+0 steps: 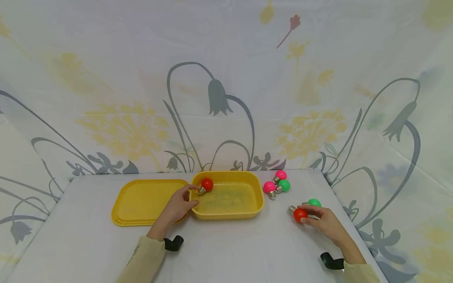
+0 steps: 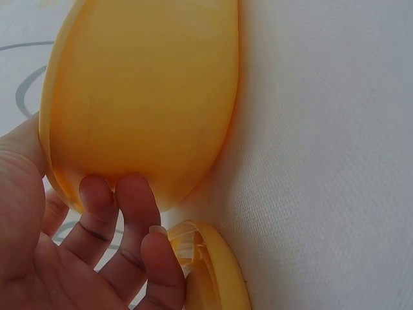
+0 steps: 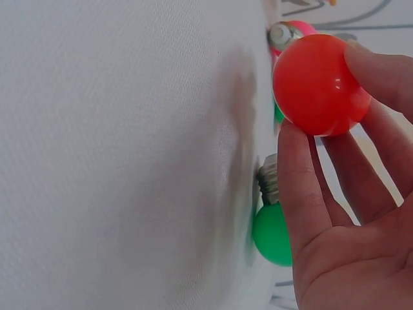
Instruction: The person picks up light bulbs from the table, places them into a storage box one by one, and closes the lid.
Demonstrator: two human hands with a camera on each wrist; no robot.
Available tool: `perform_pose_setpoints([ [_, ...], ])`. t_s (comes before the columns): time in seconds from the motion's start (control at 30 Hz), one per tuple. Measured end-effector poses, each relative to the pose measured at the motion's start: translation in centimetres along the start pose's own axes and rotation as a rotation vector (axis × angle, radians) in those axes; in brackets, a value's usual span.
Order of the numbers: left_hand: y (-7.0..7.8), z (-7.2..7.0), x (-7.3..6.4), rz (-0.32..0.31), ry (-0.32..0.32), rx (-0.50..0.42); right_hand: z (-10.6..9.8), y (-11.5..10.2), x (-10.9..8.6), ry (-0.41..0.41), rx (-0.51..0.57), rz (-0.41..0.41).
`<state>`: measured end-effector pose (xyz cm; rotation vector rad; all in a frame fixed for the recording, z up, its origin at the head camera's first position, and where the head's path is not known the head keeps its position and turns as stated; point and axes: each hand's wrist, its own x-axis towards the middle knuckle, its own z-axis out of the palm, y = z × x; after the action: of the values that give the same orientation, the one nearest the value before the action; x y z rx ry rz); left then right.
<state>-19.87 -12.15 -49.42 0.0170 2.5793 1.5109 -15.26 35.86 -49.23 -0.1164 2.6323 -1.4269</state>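
Observation:
My right hand (image 1: 323, 222) pinches a red light bulb (image 1: 300, 215) by its round globe, the metal screw base pointing away to the left. In the right wrist view the red globe (image 3: 321, 85) sits between thumb and fingertips, over the white cloth. A green bulb (image 1: 314, 202) lies just behind that hand. My left hand (image 1: 179, 204) grips the left end of a yellow plastic box (image 1: 226, 216). The left wrist view shows fingertips against the outer wall of the box (image 2: 142, 97). Inside the box, another red bulb (image 1: 207, 184) lies at the left end.
A yellow lid (image 1: 146, 200) lies flat left of the box, its right edge by my left hand. Right of the box are two pink bulbs, one in front (image 1: 269, 186) and one behind (image 1: 281, 175), with a green bulb (image 1: 284, 185) beside them. A patterned cloth (image 1: 226, 98) hangs behind.

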Motion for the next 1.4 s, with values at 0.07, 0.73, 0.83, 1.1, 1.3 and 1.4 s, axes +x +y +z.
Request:
perform_pose_setpoints([
  [0.07, 0.0, 0.0, 0.0, 0.005, 0.004, -0.002, 0.0, -0.1, 0.0, 0.000, 0.000, -0.004],
  [0.73, -0.1, 0.1, 0.0, 0.007, 0.012, 0.002, 0.5, -1.7, 0.5, 0.022, -0.005, 0.022],
  [0.83, -0.1, 0.1, 0.0, 0.008, 0.014, 0.000, 0.6, -2.0, 0.7, 0.017, 0.001, -0.001],
  [1.1, -0.2, 0.1, 0.1, 0.018, 0.011, -0.011, 0.7, -2.4, 0.8, 0.010, 0.033, -0.042],
  [1.3, -0.1, 0.1, 0.0, 0.023, 0.007, -0.014, 0.8, -2.7, 0.9, 0.007, 0.024, -0.064],
  [1.4, -0.2, 0.1, 0.1, 0.022, 0.007, -0.013, 0.8, -2.8, 1.0, 0.003, 0.018, -0.078],
])
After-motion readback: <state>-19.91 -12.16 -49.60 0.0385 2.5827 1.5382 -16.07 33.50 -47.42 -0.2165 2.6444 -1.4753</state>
